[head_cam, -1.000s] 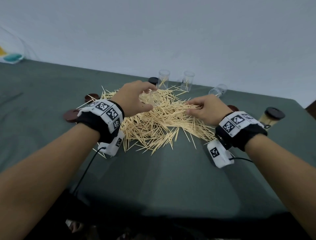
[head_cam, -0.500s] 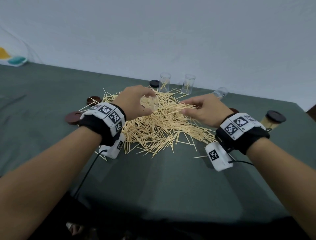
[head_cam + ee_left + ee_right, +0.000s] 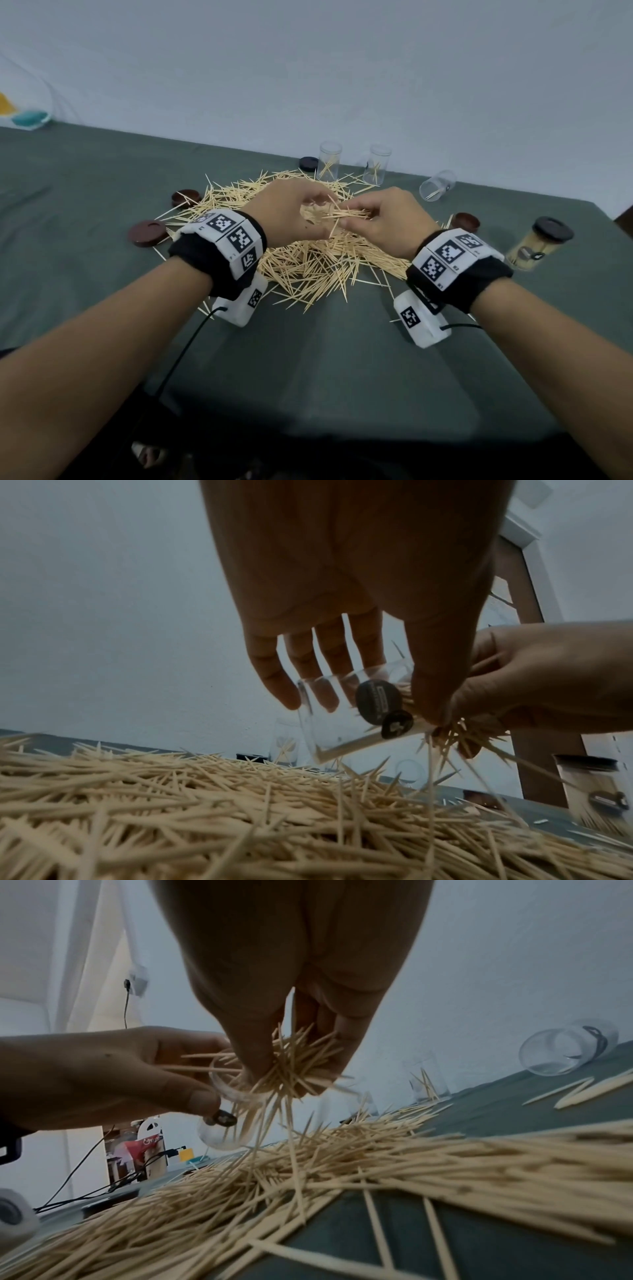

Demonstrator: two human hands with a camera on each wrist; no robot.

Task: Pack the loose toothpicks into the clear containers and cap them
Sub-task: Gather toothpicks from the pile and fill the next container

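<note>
A big heap of loose toothpicks (image 3: 308, 263) covers the middle of the green table (image 3: 85, 178). Just above it my left hand (image 3: 310, 219) grips a clear container (image 3: 322, 731), tilted with its mouth toward the right. My right hand (image 3: 352, 216) pinches a bunch of toothpicks (image 3: 298, 1061) at that mouth; some are inside, others stick out or dangle below. The right wrist view shows the container (image 3: 219, 1134) held between my left thumb and fingers, with a dark label on its side.
Two upright clear containers (image 3: 329, 162) (image 3: 376, 166) with a few toothpicks stand at the back; a third (image 3: 437, 185) lies on its side. At the right is a capped, full container (image 3: 537, 245). Dark lids lie around the heap (image 3: 147, 233) (image 3: 186, 197) (image 3: 308, 163) (image 3: 465, 222).
My left hand lifted the container off the heap. My right hand gathered a bunch of toothpicks and moved left to the container's mouth.
</note>
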